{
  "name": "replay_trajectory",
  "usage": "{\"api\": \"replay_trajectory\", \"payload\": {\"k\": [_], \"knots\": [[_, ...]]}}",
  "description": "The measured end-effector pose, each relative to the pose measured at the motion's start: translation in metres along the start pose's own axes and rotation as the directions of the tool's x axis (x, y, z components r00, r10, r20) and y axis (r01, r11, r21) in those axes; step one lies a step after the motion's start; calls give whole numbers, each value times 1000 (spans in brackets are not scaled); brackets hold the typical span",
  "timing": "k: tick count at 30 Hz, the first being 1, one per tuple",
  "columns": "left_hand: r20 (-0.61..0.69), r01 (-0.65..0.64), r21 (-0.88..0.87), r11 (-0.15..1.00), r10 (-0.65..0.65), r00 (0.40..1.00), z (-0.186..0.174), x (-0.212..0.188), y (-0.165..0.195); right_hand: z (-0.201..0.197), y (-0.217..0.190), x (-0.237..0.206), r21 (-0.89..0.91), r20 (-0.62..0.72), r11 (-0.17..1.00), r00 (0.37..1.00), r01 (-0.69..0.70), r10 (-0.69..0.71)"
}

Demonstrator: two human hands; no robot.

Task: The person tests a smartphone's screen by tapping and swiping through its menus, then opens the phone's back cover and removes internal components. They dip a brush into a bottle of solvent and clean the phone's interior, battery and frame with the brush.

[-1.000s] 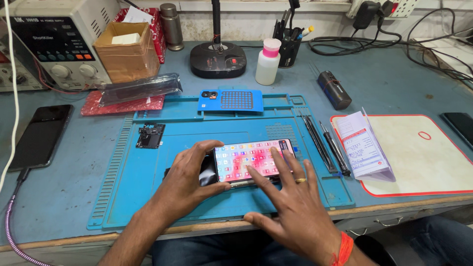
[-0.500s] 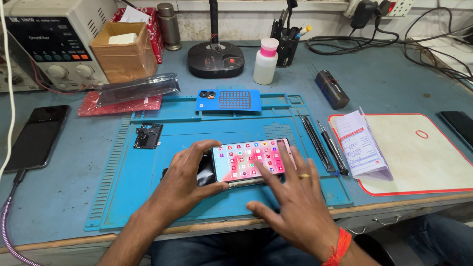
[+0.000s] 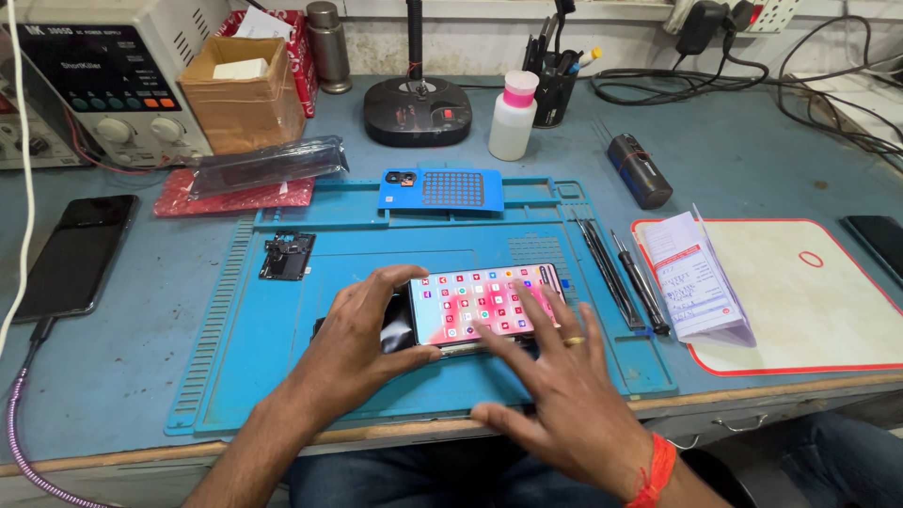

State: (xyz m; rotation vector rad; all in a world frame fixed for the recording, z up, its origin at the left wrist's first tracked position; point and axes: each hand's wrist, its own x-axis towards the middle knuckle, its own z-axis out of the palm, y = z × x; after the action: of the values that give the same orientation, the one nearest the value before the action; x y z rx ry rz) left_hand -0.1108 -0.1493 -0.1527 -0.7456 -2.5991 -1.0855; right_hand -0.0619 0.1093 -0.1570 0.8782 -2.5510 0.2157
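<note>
two hands on a lit phone screen

the blue workbench (image 3: 141,367) lies under everything, and on it, beneath both hands, is the blue silicone repair mat (image 3: 282,357). well beyond the left hand (image 3: 353,343), toward the far left corner, stands a bench power supply (image 3: 103,85), with a brown cardboard box (image 3: 235,99) just beside it. well out to the right of the right hand (image 3: 555,390) lies a white pad with a red edge (image 3: 818,301), and a folded paper slip (image 3: 691,277) rests on its near side. far to the left of the left hand a dark phone (image 3: 75,254) lies on a cable.

between the hands sits the smartphone (image 3: 484,303), lying flat on the mat with its screen lit in pink and showing rows of icons. the left hand curls around its left end, thumb under the near edge and fingers over the far edge, gripping it. the right hand is spread flat, fingers fanned, its fingertips (image 3: 527,296) resting on the glass; a ring shows on one finger and a red thread band (image 3: 654,470) on the wrist.

just right of the right hand lie thin dark hand tools (image 3: 625,277). beyond the left hand lies a small black part (image 3: 287,256).
</note>
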Motion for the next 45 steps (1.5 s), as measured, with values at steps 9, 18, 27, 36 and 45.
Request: {"api": "replay_trajectory", "payload": {"k": [9,18,27,36,45], "knots": [[-6,-3,-1,1000,3,1000,-2,0,0,2,4,2,90,-5,965,969,-247,249],[-18,-56,18,998,57,998,-1,-1,-1,-1,0,1,120,-3,992,999,-49,50],[23,-35,56,998,34,999,-2,0,1,-1,6,3,155,5,977,989,-148,149],[40,7,115,993,-12,999,0,1,-1,-1,15,3,146,-47,977,985,-156,165],[40,1,90,996,-5,999,-2,1,-1,-1,33,1,164,-76,957,965,-237,252]]}}
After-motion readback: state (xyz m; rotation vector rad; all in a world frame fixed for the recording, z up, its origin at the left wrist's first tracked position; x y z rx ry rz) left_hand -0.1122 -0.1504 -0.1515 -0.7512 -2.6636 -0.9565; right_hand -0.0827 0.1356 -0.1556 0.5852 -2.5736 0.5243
